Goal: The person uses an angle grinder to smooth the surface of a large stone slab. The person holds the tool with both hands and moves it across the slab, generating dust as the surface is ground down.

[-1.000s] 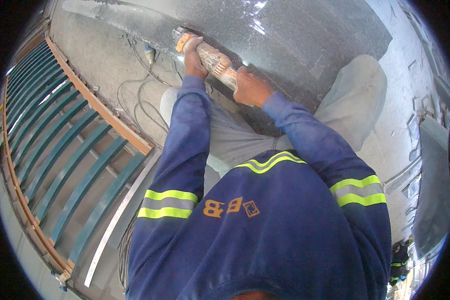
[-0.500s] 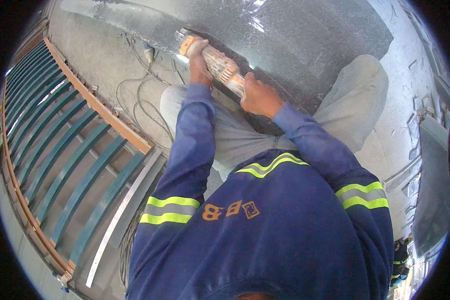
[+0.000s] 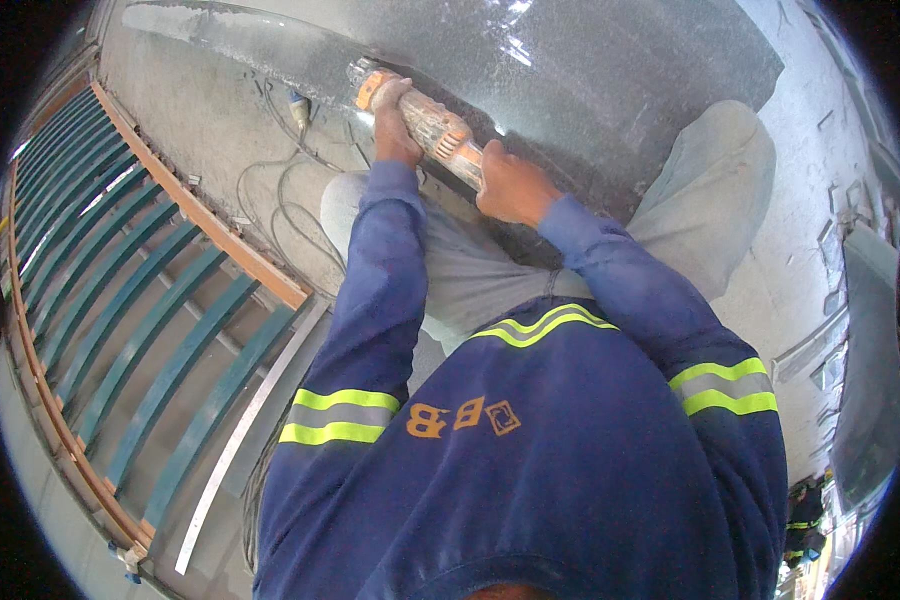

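An orange angle grinder [image 3: 435, 125], coated in pale dust, is held in both of my hands. Its head points up and to the left, at the near edge of a large dark grey sheet [image 3: 610, 90]. My left hand [image 3: 395, 125] is wrapped round the tool just behind its head. Farther back, my right hand [image 3: 515, 185] grips the rear of the body. A pale, dusty strip [image 3: 260, 50] runs along the sheet's edge to the left. The tool's disc is hidden from view.
To my left lies a frame of green slats [image 3: 175, 335] with orange-brown rails, beside a long white strip [image 3: 240, 440]. A cable [image 3: 285, 205] with a plug connector [image 3: 299, 108] curls on the dusty floor. Metal pieces [image 3: 835, 250] and a dark panel [image 3: 865, 370] are at the right.
The grinder and both hands have shifted slightly left. My grip on the tool is the same, and the surroundings have moved only a little in view.
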The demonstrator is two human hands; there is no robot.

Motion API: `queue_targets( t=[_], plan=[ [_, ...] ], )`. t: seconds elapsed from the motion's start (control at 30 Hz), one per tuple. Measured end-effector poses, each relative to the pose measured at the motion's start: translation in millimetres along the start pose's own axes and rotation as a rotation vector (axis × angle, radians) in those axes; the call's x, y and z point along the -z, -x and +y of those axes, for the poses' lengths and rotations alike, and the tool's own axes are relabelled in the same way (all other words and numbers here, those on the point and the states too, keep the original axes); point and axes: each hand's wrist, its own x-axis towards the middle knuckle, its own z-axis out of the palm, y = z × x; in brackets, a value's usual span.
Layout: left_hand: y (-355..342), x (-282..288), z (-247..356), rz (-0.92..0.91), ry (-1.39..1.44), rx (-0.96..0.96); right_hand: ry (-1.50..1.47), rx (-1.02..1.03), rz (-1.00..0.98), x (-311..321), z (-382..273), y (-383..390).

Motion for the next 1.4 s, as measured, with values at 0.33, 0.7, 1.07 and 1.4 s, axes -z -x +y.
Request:
queue_targets(
  t=[0.33,0.7,1.07,1.4],
  plan=[
    [8,-6,-6,0.013,0.024,-0.054,0.003,-0.003,0.032,4,1,10],
    [-23,9,1,-0.004,0.006,-0.015,-0.005,0.018,0.012,1,1,-16],
    [14,-4,-7,0.01,0.007,-0.03,-0.004,0.003,0.018,6,0,16],
    [-16,9,-1,-0.015,0.015,0.024,-0.023,0.031,0.051,-7,11,-11]
  ],
)
